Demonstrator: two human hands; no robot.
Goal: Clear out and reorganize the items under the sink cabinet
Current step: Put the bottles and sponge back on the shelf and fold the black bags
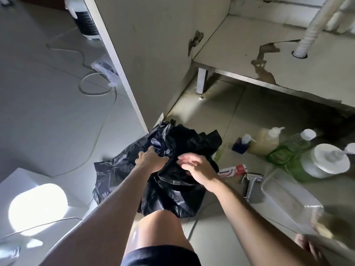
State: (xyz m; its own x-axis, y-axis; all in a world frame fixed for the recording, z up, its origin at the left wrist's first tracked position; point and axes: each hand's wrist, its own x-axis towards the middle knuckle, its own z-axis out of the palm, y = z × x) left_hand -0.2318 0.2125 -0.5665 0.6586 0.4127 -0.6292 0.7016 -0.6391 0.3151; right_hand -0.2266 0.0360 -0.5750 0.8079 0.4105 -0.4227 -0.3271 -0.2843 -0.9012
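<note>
A crumpled black plastic bag (172,185) sits on the tiled floor in front of the open sink cabinet (249,45). My left hand (151,160) grips the bag's upper left folds. My right hand (199,169) rests on the bag's upper right side, fingers curled into the plastic. The cabinet floor is bare, with peeling laminate and a white drain hose (307,35) passing through a hole. My knee (159,231) is below the bag.
To the right on the floor stand a small blue pump bottle (241,145), a yellowish pump bottle (265,141), green bottles (295,150), a white-lidded tub (326,162), a toothpaste box (232,170), a metal tap (251,185) and a clear plastic container (288,198). The cabinet door (123,64) stands open at left; cables lie beyond it.
</note>
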